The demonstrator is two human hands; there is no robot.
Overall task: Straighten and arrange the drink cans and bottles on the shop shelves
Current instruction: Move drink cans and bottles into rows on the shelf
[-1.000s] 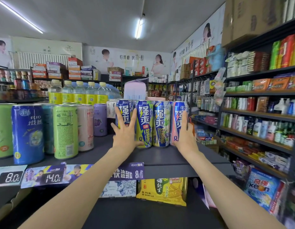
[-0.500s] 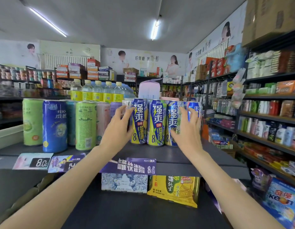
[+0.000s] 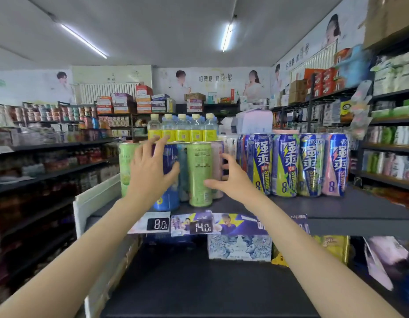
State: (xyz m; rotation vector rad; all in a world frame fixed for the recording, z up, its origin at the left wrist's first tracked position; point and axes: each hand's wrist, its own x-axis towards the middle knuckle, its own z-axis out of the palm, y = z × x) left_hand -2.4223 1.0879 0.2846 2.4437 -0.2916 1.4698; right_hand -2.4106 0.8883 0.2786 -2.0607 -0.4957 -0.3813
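Your right hand [image 3: 233, 182], fingers spread and holding nothing, sat at three o'clock of the upright green can [image 3: 199, 174], thumb touching; your left hand [image 3: 150, 171], fingers splayed, covered the blue can [image 3: 168, 200].

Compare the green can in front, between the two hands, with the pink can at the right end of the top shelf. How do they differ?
The green can shows its back with small print; the pink can shows large characters and an 8. The green can stands forward in the left group, with the right hand at its side; the pink can ends the right row, with no hand near. Both are tall, slim and upright on one shelf.
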